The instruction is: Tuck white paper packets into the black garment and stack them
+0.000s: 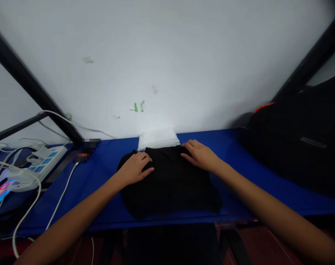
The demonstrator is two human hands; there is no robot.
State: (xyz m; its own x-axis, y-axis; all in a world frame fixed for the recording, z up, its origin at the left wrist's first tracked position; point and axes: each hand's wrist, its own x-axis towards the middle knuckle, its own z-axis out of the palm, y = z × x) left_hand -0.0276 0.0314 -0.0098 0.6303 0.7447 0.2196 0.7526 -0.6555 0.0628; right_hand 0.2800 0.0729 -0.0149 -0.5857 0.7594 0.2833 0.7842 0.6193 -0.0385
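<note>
on the blue table [101, 173], just before a white folded cloth [158, 138], lies a folded black garment [170, 187]. left hand [136, 167] and right hand [199, 154] rest on its far edge, spread flat, gripping nothing. even pressure from both palms should keep the fold neat.

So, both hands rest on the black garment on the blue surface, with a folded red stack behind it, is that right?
Not quite: the head view shows the folded stack is white, not red. The left hand and right hand rest on the black garment.
</note>
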